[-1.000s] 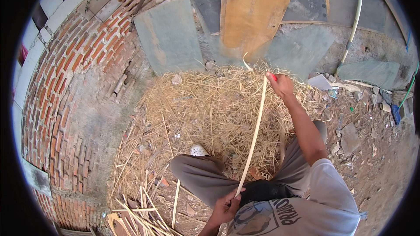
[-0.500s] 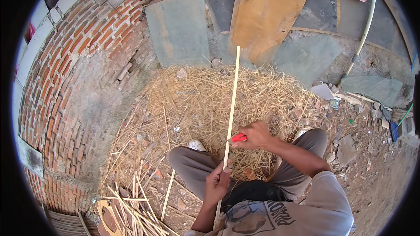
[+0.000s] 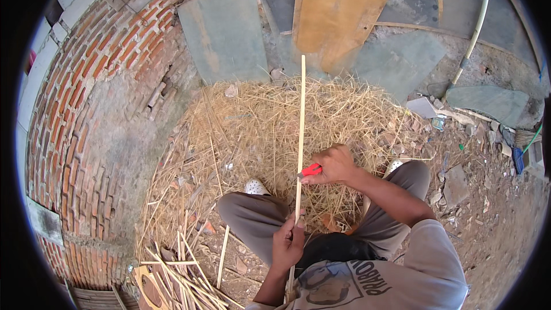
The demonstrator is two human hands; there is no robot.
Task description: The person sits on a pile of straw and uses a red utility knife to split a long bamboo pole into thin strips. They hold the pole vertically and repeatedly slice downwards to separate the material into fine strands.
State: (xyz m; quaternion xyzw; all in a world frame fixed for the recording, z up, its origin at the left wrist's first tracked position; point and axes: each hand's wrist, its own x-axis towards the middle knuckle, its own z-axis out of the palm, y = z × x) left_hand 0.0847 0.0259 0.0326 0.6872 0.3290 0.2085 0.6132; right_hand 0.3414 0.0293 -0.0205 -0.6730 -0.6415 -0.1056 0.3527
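A long pale wooden strip, likely bamboo [image 3: 302,115], runs upright through the middle of the view, from my lap to near the leaning boards. My left hand [image 3: 288,242] is closed round its lower part, just above my lap. Higher up, my right hand [image 3: 331,166] grips a red-handled cutter knife [image 3: 311,170]. The knife's tip meets the right edge of the strip, and my right thumb lies close to the strip as well. The blade itself is mostly too small to make out.
Straw-like shavings [image 3: 258,115] cover the ground before my crossed legs. Several cut strips [image 3: 183,278] lie in a pile at lower left. A brick wall [image 3: 86,138] rises on the left. Grey panels [image 3: 224,34] and a brown board [image 3: 341,11] lean at the back.
The knife has risen slightly along the strip, away from my left hand. The strip stands a little more upright. The whole view has shifted slightly.
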